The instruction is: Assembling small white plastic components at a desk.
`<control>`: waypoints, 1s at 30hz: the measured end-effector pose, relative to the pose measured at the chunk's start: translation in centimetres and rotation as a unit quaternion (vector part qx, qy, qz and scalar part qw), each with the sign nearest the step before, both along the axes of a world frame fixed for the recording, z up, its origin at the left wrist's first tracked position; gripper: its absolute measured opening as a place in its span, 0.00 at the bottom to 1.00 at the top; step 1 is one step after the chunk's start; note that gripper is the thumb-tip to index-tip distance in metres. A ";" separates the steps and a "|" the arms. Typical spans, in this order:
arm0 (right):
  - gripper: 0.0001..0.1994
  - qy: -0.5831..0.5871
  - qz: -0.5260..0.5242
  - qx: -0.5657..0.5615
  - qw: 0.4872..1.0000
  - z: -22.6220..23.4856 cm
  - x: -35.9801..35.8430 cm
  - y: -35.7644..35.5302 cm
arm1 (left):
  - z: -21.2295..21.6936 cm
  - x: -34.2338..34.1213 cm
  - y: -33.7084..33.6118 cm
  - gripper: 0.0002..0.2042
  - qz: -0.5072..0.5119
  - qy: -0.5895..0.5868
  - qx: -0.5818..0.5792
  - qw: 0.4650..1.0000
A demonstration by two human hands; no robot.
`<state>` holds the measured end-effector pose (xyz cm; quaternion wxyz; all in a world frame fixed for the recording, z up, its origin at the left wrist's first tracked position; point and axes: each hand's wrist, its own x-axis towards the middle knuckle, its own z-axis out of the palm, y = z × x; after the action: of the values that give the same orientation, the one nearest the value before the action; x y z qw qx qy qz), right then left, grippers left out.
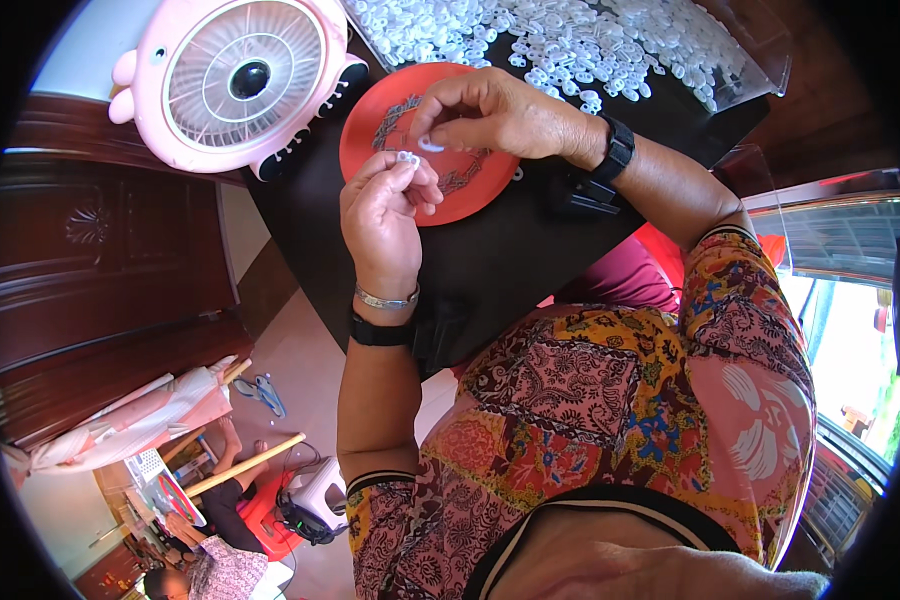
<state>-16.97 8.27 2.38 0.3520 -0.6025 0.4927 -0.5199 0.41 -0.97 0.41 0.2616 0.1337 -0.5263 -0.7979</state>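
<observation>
My left hand (382, 222) is closed in a pinch on a small white plastic piece (407, 158) at its fingertips. Just beyond it, my right hand (505, 115) pinches another small whitish plastic piece (431, 146), and the two pieces are a short gap apart. Both hands are over a round orange-red plate (355, 130). Small grey metal pieces (395, 120) lie around the plate's inside, partly covered by my hands; their exact shape is too small to tell.
Many loose white plastic pieces (560, 50) are heaped at the far side of the black table (310, 225), some in a clear tray (755, 80). A pink animal-shaped fan (140, 75) stands at the far left. Another person (230, 565) sits in the background at lower left.
</observation>
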 end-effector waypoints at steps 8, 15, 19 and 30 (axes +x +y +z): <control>0.08 0.136 -0.061 0.009 0.989 0.1 0.0 0.2 | 0.3 -0.2 0.3 0.10 0.020 0.018 0.042 0.999; 0.08 0.094 -0.003 -0.032 0.995 -0.2 0.8 0.1 | 0.4 -0.4 0.7 0.09 0.052 -0.016 0.005 0.999; 0.07 0.118 -0.016 -0.041 0.992 0.4 1.2 0.3 | 0.5 -0.5 1.3 0.09 0.077 -0.017 -0.022 0.997; 0.03 0.258 -0.079 -0.151 0.951 -0.4 1.4 0.3 | 0.1 -0.7 1.4 0.08 0.078 -0.027 0.004 0.997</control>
<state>-15.58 8.55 2.00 0.0751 -0.7213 0.5287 -0.4412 -0.31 0.45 0.50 0.3087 0.1969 -0.5182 -0.7729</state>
